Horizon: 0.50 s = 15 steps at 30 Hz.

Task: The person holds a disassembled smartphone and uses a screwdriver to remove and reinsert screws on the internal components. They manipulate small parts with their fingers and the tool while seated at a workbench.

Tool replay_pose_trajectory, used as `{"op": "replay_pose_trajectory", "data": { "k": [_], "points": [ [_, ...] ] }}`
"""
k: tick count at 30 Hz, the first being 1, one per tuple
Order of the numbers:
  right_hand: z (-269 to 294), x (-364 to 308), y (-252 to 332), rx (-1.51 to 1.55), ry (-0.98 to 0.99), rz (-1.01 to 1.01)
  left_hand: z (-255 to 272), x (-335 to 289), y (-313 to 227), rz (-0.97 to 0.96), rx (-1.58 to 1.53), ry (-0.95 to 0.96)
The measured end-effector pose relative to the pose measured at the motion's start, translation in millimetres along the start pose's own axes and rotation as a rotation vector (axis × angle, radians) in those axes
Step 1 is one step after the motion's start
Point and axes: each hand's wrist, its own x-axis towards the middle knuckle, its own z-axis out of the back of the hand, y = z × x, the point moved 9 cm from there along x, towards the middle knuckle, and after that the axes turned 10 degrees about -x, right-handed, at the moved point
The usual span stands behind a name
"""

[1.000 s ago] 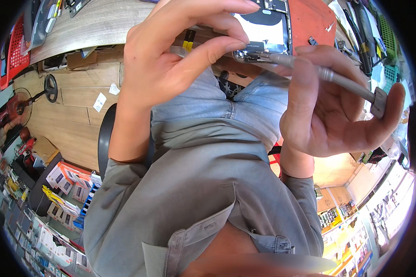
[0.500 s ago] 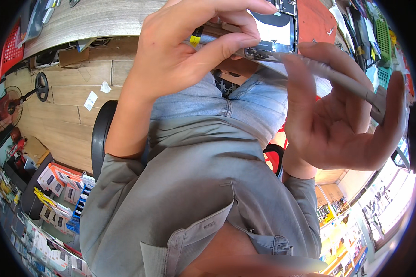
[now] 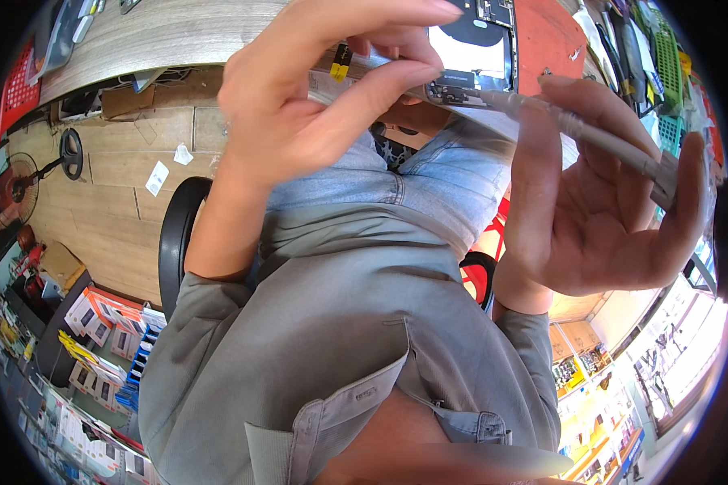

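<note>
Grips a grey pen-shaped tool point(image 3: 623, 151) in the fingers of the right hand point(image 3: 594, 210), with its rear end near the little finger. Directs its tip at the lower edge of an opened phone point(image 3: 479, 58). Holds the left hand point(image 3: 287, 105) curled at the phone's left side, with thumb and fingertips close together; cannot tell whether pinching anything. Found the phone by the desk's point(image 3: 170, 40) near edge, just left of a red mat point(image 3: 548, 40).

We wear faded, pale blue denim point(image 3: 453, 174), nearest our fingers point(image 3: 689, 182), with a central seam point(image 3: 400, 190). Farther back from the fingers comes a loose grey shirt point(image 3: 364, 299): elbow-length sleeves point(image 3: 206, 315), open placket point(image 3: 344, 408), one stitched buttonhole point(image 3: 366, 394).
</note>
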Motion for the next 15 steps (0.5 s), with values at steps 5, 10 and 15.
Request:
{"op": "replay_pose_trajectory", "data": {
  "k": [5,10,15],
  "points": [
    [1.4,-2.3,-3.4,0.076,-0.021,-0.015,-9.7,-31.8,-0.4,-0.041,-0.269,-0.173],
    [0.9,1.1,-4.3,0.069,-0.02,-0.051,-26.5,-48.8,14.9,0.09,-0.316,-0.2],
    [-5.1,11.8,1.8,0.074,0.071,0.113,-23.5,-42.8,16.4,0.087,-0.276,-0.23]
  ]
}}
